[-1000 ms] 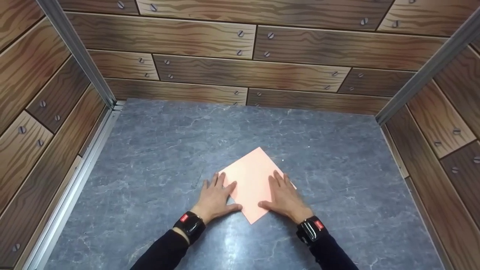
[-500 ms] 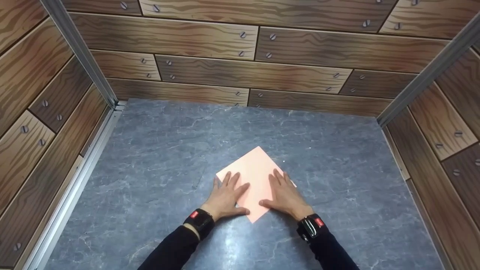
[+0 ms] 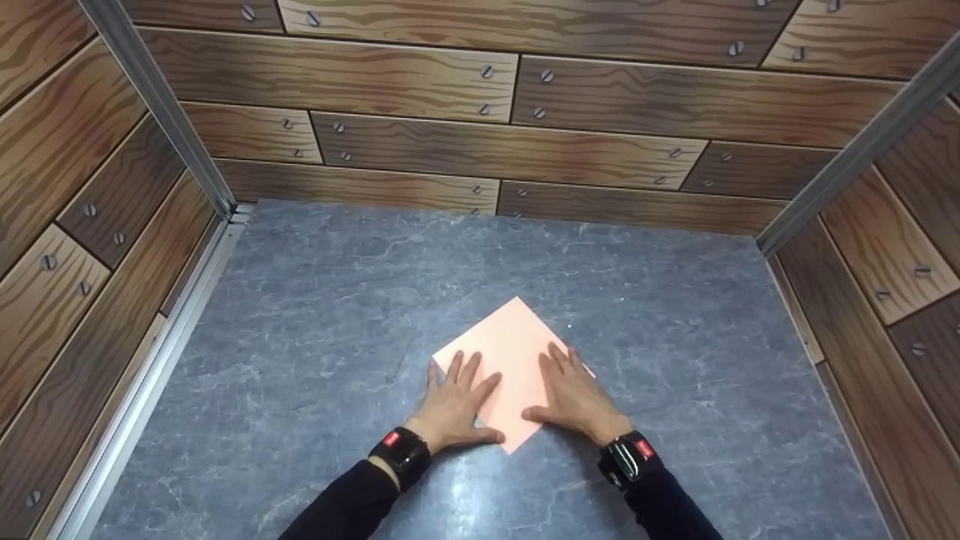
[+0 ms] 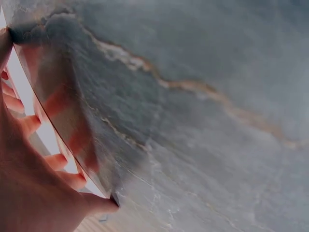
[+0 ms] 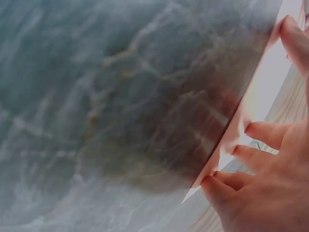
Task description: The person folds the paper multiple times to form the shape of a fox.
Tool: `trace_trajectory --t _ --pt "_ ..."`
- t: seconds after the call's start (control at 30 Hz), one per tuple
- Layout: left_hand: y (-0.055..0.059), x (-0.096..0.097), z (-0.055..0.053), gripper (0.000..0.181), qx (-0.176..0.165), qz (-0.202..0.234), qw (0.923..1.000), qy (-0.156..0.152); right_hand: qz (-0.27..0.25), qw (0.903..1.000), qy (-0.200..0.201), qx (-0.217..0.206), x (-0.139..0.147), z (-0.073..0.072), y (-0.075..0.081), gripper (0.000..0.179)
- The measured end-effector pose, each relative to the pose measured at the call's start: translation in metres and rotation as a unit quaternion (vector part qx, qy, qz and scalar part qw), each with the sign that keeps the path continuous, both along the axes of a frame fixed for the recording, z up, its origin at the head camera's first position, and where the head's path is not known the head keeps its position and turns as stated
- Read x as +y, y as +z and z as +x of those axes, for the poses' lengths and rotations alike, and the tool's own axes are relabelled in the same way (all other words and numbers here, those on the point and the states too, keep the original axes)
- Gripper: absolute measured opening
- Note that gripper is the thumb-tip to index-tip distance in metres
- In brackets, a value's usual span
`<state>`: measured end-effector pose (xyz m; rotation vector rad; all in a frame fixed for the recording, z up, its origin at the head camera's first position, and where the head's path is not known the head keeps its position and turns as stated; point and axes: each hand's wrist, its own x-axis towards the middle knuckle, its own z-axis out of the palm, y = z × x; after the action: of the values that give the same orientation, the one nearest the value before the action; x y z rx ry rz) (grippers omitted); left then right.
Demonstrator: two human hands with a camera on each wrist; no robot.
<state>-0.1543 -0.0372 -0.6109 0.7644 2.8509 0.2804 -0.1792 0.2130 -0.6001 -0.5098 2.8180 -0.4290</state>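
Touching pink paper [image 3: 517, 364]: both hands [image 3: 454, 409] [image 3: 576, 401], perhaps pressing.

Sliding the left hand [image 3: 452, 405] rightward and slightly nearer over the pink paper [image 3: 511, 337], carrying the black wrist unit [image 3: 403, 456] and dark sleeve [image 3: 346, 501] along. Reaching with its fingers [image 3: 470, 369] farther in from the left edge than a second ago. Bringing the thumb [image 3: 487, 434] close to the near corner, narrowing the gap to the right hand [image 3: 577, 399]. Baring the left corner, earlier covered by fingertips. Turning the paper slightly anticlockwise, shifting the far corner leftward.
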Motion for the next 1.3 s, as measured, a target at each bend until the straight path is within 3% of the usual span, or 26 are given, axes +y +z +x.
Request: trace_trajectory --t 0.17,0.5,0.77,1.03,1.3 --pt "0.002 0.000 0.001 0.102 -0.001 -0.012 0.9999 0.002 -0.006 0.9999 -0.007 0.006 -0.010 -0.014 0.006 0.109" --pt "0.002 0.002 -0.001 0.103 0.015 -0.014 0.9998 -0.002 -0.030 0.9954 -0.091 0.012 -0.033 -0.066 0.012 0.097" --pt "0.001 0.004 -0.004 0.104 0.013 -0.023 0.9996 0.000 -0.013 0.9940 -0.107 0.018 -0.046 -0.097 0.013 0.101" --pt "0.002 0.003 -0.002 0.103 0.015 -0.040 0.9991 -0.004 0.014 0.9947 -0.101 -0.015 -0.055 -0.111 0.024 0.101" --pt "0.001 0.004 -0.005 0.104 0.024 -0.040 0.9989 -0.006 0.010 0.9927 -0.111 -0.047 -0.065 -0.118 0.034 0.076"
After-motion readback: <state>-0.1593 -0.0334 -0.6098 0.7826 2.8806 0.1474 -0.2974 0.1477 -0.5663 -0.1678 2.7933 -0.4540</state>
